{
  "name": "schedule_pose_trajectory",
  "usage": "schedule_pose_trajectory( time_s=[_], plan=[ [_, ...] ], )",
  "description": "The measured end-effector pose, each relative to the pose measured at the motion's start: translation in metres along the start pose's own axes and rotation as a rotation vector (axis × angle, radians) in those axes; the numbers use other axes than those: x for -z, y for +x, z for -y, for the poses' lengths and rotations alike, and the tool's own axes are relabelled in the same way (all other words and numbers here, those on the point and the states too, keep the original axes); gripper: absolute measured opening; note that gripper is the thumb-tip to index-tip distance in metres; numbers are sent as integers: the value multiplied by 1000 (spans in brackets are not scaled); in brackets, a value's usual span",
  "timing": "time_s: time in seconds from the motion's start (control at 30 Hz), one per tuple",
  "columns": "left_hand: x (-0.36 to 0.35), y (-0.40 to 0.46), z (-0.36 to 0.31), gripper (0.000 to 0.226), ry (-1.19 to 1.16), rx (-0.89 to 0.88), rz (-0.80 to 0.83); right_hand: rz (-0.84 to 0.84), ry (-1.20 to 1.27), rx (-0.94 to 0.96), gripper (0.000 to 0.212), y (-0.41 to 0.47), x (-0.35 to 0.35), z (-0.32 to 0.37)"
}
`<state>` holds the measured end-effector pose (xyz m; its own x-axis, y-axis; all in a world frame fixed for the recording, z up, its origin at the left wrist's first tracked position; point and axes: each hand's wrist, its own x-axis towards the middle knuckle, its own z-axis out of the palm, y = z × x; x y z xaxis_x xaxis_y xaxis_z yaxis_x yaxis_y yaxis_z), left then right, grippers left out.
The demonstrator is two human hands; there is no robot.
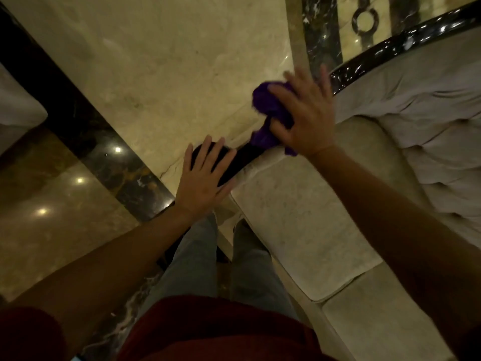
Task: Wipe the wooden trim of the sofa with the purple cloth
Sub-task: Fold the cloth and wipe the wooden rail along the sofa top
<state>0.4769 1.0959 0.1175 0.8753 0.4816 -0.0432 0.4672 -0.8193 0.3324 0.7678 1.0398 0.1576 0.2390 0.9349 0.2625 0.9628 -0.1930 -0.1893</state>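
The purple cloth [270, 110] is bunched up under my right hand [304, 118], which presses it onto the dark wooden trim [239, 157] at the top of the sofa's arm. My left hand [203, 178] lies flat with fingers spread on the rounded front end of that same trim. The glossy dark trim [390, 45] continues in a curve along the top of the sofa's back. The stretch of trim under the cloth is hidden.
The cream sofa seat cushion [299, 230] and tufted backrest [437, 142] fill the right side. Polished marble floor [156, 61] with a dark inlaid band [104, 142] lies to the left. My legs stand beside the sofa's front edge.
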Motion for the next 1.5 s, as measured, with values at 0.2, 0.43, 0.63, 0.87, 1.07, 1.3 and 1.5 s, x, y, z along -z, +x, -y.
schedule_pose_trajectory(
  time_s=[0.2,0.43,0.63,0.87,1.07,1.3,1.5],
  plan=[
    [-16,7,-8,63,108,137,-40,-220,-138,-183,48,27,5,-12],
    [-24,21,-12,65,136,281,0,1,73,82,24,5,10,16],
    [-21,20,-14,84,201,309,105,-134,21,-217,23,34,18,-64],
    [-5,40,-49,88,49,447,67,-25,55,30,28,13,24,-27],
    [-7,53,-59,91,161,511,171,-63,-51,-394,38,47,38,-123],
    [8,121,-89,70,-286,626,-115,-26,97,-29,26,3,20,-38],
    [5,173,-119,62,-334,755,-239,-79,-43,-231,28,33,38,-156]
  ],
)
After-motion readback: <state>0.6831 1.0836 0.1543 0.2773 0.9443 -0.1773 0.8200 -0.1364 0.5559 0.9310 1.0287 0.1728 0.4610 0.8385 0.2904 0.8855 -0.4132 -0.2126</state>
